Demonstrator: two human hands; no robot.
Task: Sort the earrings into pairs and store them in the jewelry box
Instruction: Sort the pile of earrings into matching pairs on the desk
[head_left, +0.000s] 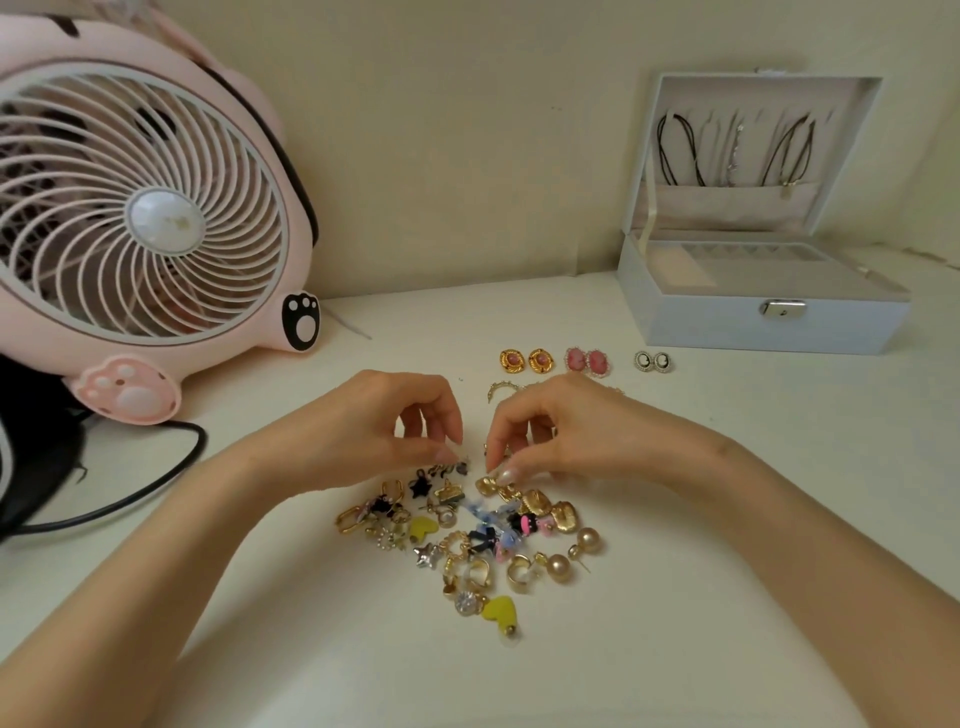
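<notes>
The fingertips of both hands crowd the far edge of the earring pile (467, 535), so what they meet is hard to make out. The left hand (384, 431) has its fingers curled, thumb and fingertips drawn together just over some small dark earrings (457, 467), and I cannot tell whether it holds one. The right hand (561, 436) is curled the same way, its thumb touching a gold earring (491, 486) at the top of the pile, and I cannot tell whether it grips it. A gold crescent earring (501, 389) lies behind the right hand, partly hidden by it. The pink fan (145, 208) is cut off at the left and top, and a black object (31, 441) beside it runs out of view at the left edge. The compartments of the jewelry box (753, 317) are seen at a shallow angle and are hard to read. The box stands open at the far right of the desk (727, 467), against the wall, with necklaces (727, 150) hanging in its raised lid. There is bare desk to the right of the pile and in front of the box, while a black cable (130, 493) loops across the desk on the left. Three pairs lie in a row between the hands and the box: a gold-and-pink pair (524, 361), a pink oval pair (587, 361) and a small black-and-white pair (653, 361). The loose pile spreads from the fingertips toward the person, between the forearms.
</notes>
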